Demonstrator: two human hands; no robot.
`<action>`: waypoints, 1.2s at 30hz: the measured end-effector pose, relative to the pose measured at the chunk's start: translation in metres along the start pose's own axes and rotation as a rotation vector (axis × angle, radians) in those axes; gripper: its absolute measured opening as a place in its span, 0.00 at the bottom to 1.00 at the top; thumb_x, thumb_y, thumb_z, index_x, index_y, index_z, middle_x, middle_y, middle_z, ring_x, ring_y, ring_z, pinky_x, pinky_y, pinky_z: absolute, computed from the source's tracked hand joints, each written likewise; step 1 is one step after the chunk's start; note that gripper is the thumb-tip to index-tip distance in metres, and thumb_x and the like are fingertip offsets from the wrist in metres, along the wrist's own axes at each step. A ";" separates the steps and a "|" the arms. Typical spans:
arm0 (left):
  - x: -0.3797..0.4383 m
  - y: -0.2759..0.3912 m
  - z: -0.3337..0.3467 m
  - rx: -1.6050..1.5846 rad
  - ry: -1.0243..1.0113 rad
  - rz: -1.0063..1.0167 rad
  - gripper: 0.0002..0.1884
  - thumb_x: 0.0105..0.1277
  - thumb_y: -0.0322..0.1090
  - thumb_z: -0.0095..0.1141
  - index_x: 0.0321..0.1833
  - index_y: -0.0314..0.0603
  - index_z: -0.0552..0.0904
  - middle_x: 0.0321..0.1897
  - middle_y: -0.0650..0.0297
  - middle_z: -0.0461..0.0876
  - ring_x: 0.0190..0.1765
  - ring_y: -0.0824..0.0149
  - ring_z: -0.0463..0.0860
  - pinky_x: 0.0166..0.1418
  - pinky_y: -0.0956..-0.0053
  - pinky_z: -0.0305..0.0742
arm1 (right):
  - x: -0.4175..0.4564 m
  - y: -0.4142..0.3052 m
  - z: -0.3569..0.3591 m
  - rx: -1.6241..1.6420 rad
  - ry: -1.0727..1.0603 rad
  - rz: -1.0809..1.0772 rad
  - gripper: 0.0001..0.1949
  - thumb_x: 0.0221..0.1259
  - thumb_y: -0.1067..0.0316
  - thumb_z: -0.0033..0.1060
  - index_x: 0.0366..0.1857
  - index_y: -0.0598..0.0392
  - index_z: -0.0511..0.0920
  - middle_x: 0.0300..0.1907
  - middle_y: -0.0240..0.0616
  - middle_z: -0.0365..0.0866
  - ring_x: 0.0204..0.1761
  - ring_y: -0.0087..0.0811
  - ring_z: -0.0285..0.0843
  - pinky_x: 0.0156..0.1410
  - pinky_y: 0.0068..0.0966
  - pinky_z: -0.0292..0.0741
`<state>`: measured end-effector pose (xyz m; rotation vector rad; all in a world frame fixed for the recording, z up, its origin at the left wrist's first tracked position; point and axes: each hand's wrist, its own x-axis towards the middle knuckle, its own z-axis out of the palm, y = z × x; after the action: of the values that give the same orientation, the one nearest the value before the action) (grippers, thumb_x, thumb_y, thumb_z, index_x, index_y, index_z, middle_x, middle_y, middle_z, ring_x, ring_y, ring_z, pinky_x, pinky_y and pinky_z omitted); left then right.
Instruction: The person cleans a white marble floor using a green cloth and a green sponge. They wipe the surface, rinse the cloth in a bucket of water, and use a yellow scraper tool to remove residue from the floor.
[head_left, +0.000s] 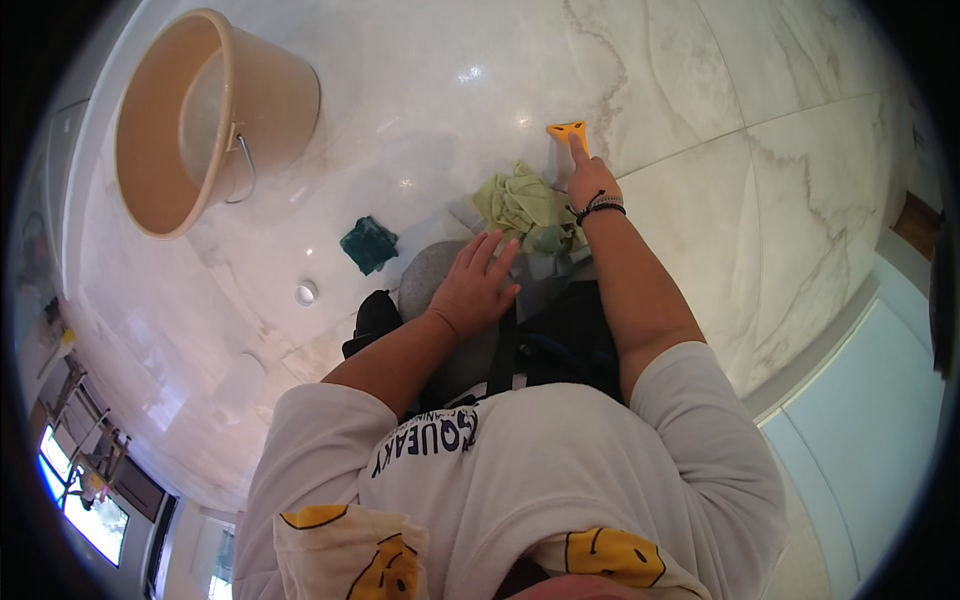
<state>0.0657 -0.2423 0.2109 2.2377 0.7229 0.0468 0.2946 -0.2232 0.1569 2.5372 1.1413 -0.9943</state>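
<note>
My right hand (592, 180) grips a small yellow scraper (570, 132), its index finger laid along the tool, whose wide end rests on the marble-look floor tiles. My left hand (476, 283) lies palm down on my knee with its fingers spread, holding nothing. A crumpled light green cloth (521, 199) is on the floor between the two hands, partly over greyish cloth. Left of my knee lies a dark green scouring pad (369, 244). Near it is a small round whitish object (306, 293), perhaps a cap or a floor fitting.
A large beige plastic bucket (225, 120) with a metal handle stands at upper left. Pale blue-white panels (862, 390) run along the right side, beside a raised edge. At far left are a metal ladder or frame (86, 412) and a bright window.
</note>
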 end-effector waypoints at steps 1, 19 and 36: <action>0.000 0.001 0.000 0.001 -0.003 -0.006 0.29 0.52 0.38 0.54 0.57 0.38 0.63 0.57 0.49 0.59 0.59 0.47 0.59 0.61 0.59 0.58 | -0.001 0.000 -0.001 -0.001 -0.010 0.001 0.29 0.55 0.71 0.35 0.63 0.32 0.48 0.41 0.49 0.70 0.46 0.42 0.71 0.50 0.36 0.69; 0.006 0.001 0.000 -0.015 -0.036 -0.035 0.30 0.51 0.38 0.54 0.57 0.38 0.62 0.56 0.47 0.60 0.59 0.47 0.59 0.61 0.59 0.57 | -0.003 0.067 0.022 0.202 0.101 0.112 0.28 0.57 0.69 0.36 0.63 0.33 0.48 0.42 0.49 0.71 0.45 0.44 0.71 0.50 0.35 0.69; 0.006 -0.001 0.005 0.034 -0.044 -0.045 0.30 0.52 0.39 0.54 0.59 0.39 0.62 0.57 0.48 0.59 0.60 0.46 0.59 0.61 0.59 0.57 | 0.047 0.021 -0.024 0.005 -0.006 -0.088 0.28 0.57 0.71 0.31 0.62 0.29 0.49 0.44 0.49 0.70 0.48 0.41 0.71 0.51 0.34 0.69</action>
<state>0.0716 -0.2415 0.2052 2.2468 0.7547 -0.0371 0.3440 -0.1993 0.1427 2.5060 1.2598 -1.0257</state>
